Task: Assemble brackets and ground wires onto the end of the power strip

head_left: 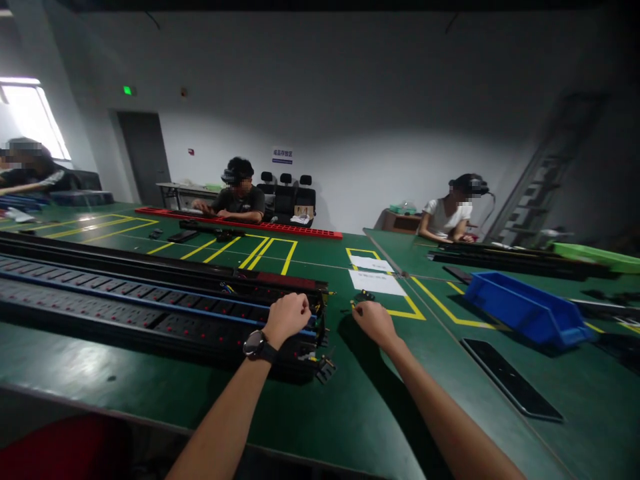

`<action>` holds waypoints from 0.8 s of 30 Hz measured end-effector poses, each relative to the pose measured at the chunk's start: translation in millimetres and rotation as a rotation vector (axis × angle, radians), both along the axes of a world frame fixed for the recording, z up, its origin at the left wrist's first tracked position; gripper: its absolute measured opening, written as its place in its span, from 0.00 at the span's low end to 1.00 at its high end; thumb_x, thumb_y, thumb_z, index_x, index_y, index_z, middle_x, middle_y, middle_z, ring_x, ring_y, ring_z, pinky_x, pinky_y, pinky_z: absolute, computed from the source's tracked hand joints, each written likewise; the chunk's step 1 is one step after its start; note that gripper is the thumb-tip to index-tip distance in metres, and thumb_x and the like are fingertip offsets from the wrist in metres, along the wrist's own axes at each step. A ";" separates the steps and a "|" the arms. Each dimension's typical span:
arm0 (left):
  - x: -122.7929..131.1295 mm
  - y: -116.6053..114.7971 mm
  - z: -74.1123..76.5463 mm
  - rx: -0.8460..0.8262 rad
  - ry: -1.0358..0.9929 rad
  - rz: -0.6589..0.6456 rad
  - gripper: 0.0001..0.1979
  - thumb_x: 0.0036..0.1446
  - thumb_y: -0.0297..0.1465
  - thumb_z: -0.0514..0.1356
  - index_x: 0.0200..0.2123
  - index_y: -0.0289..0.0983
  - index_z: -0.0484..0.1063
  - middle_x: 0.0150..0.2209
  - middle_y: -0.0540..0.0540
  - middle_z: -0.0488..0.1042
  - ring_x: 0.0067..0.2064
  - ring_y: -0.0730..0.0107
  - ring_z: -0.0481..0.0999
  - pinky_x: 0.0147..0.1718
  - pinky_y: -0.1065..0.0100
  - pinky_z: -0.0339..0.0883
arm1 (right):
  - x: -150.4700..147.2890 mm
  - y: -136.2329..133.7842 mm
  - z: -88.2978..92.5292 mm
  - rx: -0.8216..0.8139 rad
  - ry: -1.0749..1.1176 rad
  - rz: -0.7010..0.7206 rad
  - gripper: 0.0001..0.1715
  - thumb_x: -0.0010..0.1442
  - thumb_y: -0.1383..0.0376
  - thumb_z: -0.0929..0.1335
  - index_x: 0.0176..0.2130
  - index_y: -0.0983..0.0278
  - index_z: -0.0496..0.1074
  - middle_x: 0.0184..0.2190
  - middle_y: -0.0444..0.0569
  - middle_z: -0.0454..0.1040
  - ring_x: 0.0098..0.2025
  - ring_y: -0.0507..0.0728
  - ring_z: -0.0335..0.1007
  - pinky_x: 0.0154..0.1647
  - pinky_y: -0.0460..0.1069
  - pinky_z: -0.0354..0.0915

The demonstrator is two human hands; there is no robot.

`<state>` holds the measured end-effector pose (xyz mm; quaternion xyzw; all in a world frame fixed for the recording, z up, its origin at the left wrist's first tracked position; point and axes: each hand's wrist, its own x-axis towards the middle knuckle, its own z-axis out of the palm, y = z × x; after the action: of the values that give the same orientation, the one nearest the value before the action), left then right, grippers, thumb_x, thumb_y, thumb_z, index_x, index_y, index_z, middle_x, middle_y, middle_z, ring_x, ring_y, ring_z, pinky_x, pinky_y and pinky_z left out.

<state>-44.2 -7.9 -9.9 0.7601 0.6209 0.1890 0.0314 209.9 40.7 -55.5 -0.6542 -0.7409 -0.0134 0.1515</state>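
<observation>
Left hand [289, 316], wearing a wristwatch [255, 343], curled over the right-hand ends of long black socket strips [187, 327] laid side by side on the green desk [400, 427]; whether its grip encloses anything cannot be told. Right hand [375, 323], just beyond those ends, fingers drawn together near a small black-and-yellow part [367, 295]; its grip may pinch a yellow-tipped piece, though the fingertips show too poorly for certainty. A blue bin [525, 310] stands farther right.

Long black strips [193, 328] with red dots and blue edging lie flat, side by side. A small black block [326, 371] sits tilted at their right end. A second block [367, 295] lies apart from them.
</observation>
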 end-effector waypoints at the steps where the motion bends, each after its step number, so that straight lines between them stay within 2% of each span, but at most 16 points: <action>1: -0.1 0.7 -0.3 0.008 0.006 -0.021 0.10 0.61 0.33 0.54 0.40 0.43 0.76 0.42 0.46 0.79 0.43 0.63 0.79 0.39 0.68 0.68 | 5.4 -3.2 2.8 -0.020 -0.042 -0.054 0.17 0.66 0.64 0.64 0.34 0.66 0.80 0.34 0.61 0.80 0.37 0.63 0.77 0.35 0.50 0.63; 3: -0.3 2.8 -1.4 0.005 0.015 -0.039 0.10 0.61 0.33 0.55 0.41 0.43 0.75 0.43 0.46 0.78 0.44 0.63 0.78 0.38 0.68 0.68 | 10.2 -8.8 8.5 -0.029 -0.101 -0.132 0.17 0.67 0.64 0.63 0.37 0.68 0.80 0.36 0.63 0.79 0.41 0.65 0.75 0.38 0.51 0.64; 5: -0.4 5.2 -2.7 -0.001 0.019 -0.040 0.10 0.61 0.32 0.55 0.42 0.43 0.75 0.44 0.46 0.78 0.45 0.63 0.77 0.38 0.68 0.68 | 4.3 -13.7 14.7 0.042 -0.109 -0.124 0.18 0.68 0.63 0.63 0.46 0.68 0.79 0.42 0.63 0.78 0.48 0.66 0.72 0.43 0.52 0.65; 6: -0.4 6.3 -3.3 0.001 0.021 -0.037 0.10 0.61 0.32 0.55 0.42 0.43 0.75 0.44 0.46 0.78 0.46 0.63 0.77 0.39 0.68 0.68 | -2.5 -16.2 17.8 0.113 -0.089 -0.080 0.20 0.69 0.62 0.62 0.53 0.67 0.76 0.46 0.62 0.77 0.50 0.65 0.70 0.46 0.52 0.65; 8: -0.3 7.8 -3.9 0.003 0.023 -0.035 0.10 0.61 0.32 0.55 0.43 0.44 0.75 0.44 0.47 0.78 0.46 0.63 0.77 0.39 0.67 0.68 | -21.8 -21.2 22.9 0.206 -0.039 0.101 0.28 0.71 0.60 0.61 0.66 0.62 0.63 0.52 0.58 0.75 0.53 0.62 0.68 0.51 0.52 0.63; 9: -0.3 8.1 -3.9 0.002 0.024 -0.034 0.10 0.61 0.31 0.55 0.43 0.44 0.74 0.44 0.47 0.78 0.45 0.63 0.77 0.38 0.67 0.67 | -32.6 -23.6 24.5 0.210 -0.023 0.209 0.30 0.72 0.58 0.60 0.69 0.60 0.58 0.52 0.56 0.74 0.52 0.61 0.68 0.52 0.52 0.63; 10: -0.3 8.0 -3.5 0.000 0.024 -0.034 0.10 0.61 0.32 0.55 0.43 0.44 0.74 0.44 0.47 0.78 0.45 0.63 0.77 0.38 0.67 0.67 | -43.1 -25.8 25.4 0.202 -0.014 0.288 0.29 0.73 0.56 0.59 0.69 0.57 0.58 0.52 0.54 0.74 0.51 0.60 0.68 0.52 0.52 0.63; 12: -0.4 7.4 -2.3 -0.005 0.025 -0.035 0.10 0.62 0.33 0.55 0.43 0.44 0.75 0.43 0.47 0.78 0.45 0.63 0.78 0.37 0.68 0.66 | -59.4 -28.6 25.2 0.198 -0.011 0.375 0.25 0.73 0.53 0.58 0.64 0.54 0.67 0.51 0.52 0.75 0.52 0.60 0.68 0.50 0.52 0.62; 14: -0.9 6.7 -1.0 -0.007 0.021 -0.045 0.10 0.63 0.33 0.55 0.43 0.44 0.75 0.43 0.47 0.79 0.44 0.63 0.78 0.36 0.68 0.65 | -66.4 -28.8 23.2 0.194 -0.002 0.399 0.25 0.74 0.54 0.56 0.51 0.57 0.77 0.44 0.51 0.78 0.48 0.60 0.69 0.49 0.51 0.61; 17: -2.3 6.9 -0.4 -0.001 0.007 -0.064 0.09 0.63 0.34 0.55 0.43 0.44 0.74 0.43 0.48 0.79 0.44 0.64 0.78 0.36 0.68 0.64 | -61.7 -25.1 19.2 0.209 0.048 0.369 0.31 0.75 0.58 0.55 0.33 0.63 0.78 0.32 0.50 0.78 0.39 0.57 0.69 0.45 0.50 0.60; 20: -3.2 8.2 -1.3 0.003 0.005 -0.069 0.09 0.63 0.35 0.55 0.42 0.43 0.74 0.43 0.48 0.79 0.43 0.63 0.78 0.36 0.68 0.64 | -53.5 -22.0 15.8 0.238 0.116 0.345 0.28 0.74 0.60 0.58 0.28 0.64 0.76 0.28 0.49 0.77 0.37 0.56 0.69 0.42 0.48 0.60; 24: -2.7 8.2 -1.2 0.002 0.006 -0.079 0.09 0.62 0.35 0.55 0.42 0.43 0.75 0.43 0.48 0.79 0.44 0.64 0.78 0.36 0.68 0.64 | -54.1 -23.1 13.5 0.271 0.138 0.406 0.24 0.73 0.62 0.60 0.31 0.64 0.76 0.30 0.49 0.77 0.38 0.56 0.69 0.44 0.49 0.60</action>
<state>-46.9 0.3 -11.1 0.7845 0.5904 0.1860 0.0362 155.8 17.6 -41.9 -0.4651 -0.8364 -0.0375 0.2876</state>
